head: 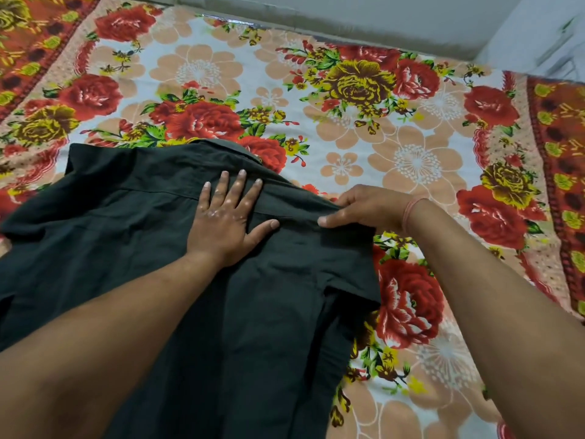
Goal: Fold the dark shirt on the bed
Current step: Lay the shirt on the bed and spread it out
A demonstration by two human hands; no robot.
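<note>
The dark shirt [133, 236] lies back-up on the bed, collar at the far end, with its right side folded over toward the middle. My left hand [226, 217] rests flat on the upper back just below the collar, fingers spread, holding nothing. My right hand [364, 209] pinches the shirt's right shoulder edge between thumb and fingers; a thin pink band circles that wrist. The left sleeve spreads out to the left edge of view. The shirt's lower part runs out of the frame at the bottom, partly under my forearms.
The bed carries a floral sheet [395, 147] in red, yellow and peach, with a darker patterned border on the left and right. A pale wall [348, 17] runs along the bed's far edge.
</note>
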